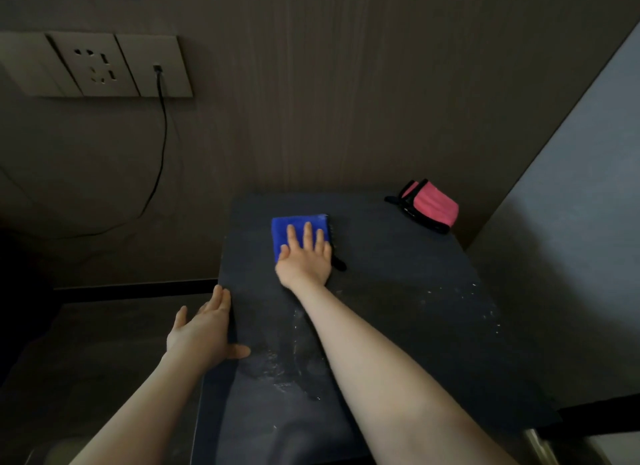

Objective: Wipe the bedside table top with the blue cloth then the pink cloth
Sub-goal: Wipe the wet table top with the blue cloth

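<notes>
The dark bedside table top (398,284) fills the middle of the view, with pale dusty smears near its front and right side. A folded blue cloth (292,230) lies flat on its far middle part. My right hand (304,256) presses down on the cloth with fingers spread flat. My left hand (204,329) rests against the table's left edge, thumb on top, fingers along the side. A folded pink cloth (434,205) with black trim sits at the far right corner, untouched.
A brown panelled wall (329,101) stands right behind the table. A socket panel (100,66) at upper left has a black cable (162,146) hanging down. A pale wall (571,205) closes the right side. Lower dark floor lies to the left.
</notes>
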